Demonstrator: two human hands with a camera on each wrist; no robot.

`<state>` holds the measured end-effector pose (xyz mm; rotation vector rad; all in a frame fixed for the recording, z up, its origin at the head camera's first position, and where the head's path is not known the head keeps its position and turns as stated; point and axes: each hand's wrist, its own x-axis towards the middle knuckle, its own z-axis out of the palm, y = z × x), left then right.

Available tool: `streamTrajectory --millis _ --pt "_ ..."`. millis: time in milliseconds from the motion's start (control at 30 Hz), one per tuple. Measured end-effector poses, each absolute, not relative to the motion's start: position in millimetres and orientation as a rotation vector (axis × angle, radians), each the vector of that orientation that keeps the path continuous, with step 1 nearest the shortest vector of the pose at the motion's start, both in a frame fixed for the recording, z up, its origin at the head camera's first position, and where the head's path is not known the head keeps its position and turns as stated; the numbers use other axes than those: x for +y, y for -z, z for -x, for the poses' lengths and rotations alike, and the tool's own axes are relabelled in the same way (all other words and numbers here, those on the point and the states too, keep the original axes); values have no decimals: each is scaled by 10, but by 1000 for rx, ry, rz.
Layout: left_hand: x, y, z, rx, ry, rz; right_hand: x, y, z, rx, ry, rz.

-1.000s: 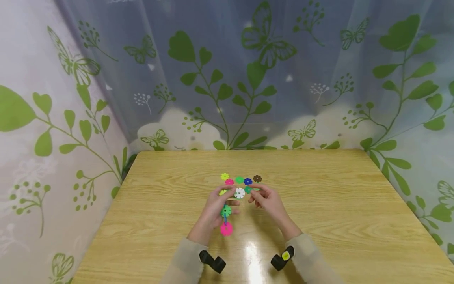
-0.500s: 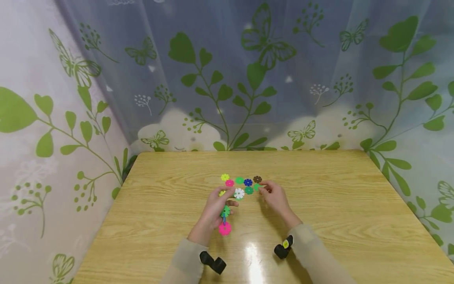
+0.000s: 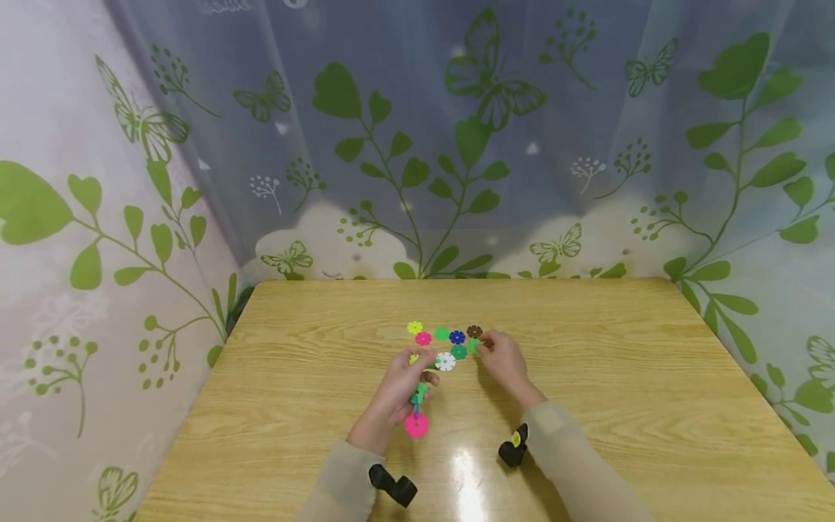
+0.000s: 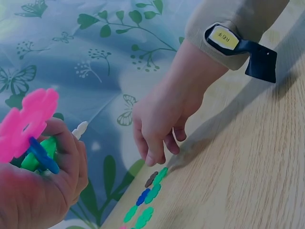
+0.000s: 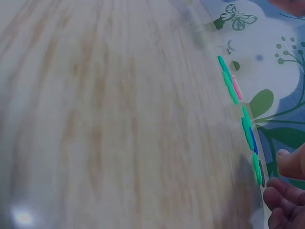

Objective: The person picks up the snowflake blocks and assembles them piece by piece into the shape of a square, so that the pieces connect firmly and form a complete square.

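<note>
My left hand (image 3: 396,388) grips linked flower-shaped plastic discs above the table. A pink disc (image 3: 416,425), blue disc (image 4: 44,155) and green disc (image 3: 419,392) hang at the palm side. Past the thumb and index finger sticks out a white disc (image 3: 446,362); curled fingers hide the link between. My right hand (image 3: 507,364) hovers low at the right end of the loose discs, fingertips at a light green disc (image 3: 473,346) lying flat. In the right wrist view its thumb (image 5: 291,163) and fingers are apart, with nothing seen between them.
Loose discs lie in a cluster beyond the hands: yellow (image 3: 414,328), pink (image 3: 423,338), green (image 3: 441,333), blue (image 3: 457,338), brown (image 3: 474,331) and dark green (image 3: 459,351). A patterned curtain (image 3: 391,181) borders the wooden table (image 3: 620,362).
My right hand has moved right from the dark green disc to beside the brown one, where a light green disc now lies. The linked discs in my left hand have turned slightly.
</note>
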<state>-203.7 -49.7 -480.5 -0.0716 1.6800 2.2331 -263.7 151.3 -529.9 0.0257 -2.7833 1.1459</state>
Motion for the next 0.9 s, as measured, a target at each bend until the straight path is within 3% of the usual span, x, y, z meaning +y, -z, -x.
streamTrajectory --millis 500,900 --pt "-500 4791 2038 1627 -2276 41 1459 5403 2737 -2920 -929 71" --pt "-524 4804 2053 1642 -2282 30 1439 5308 2573 -2778 -1216 -31"
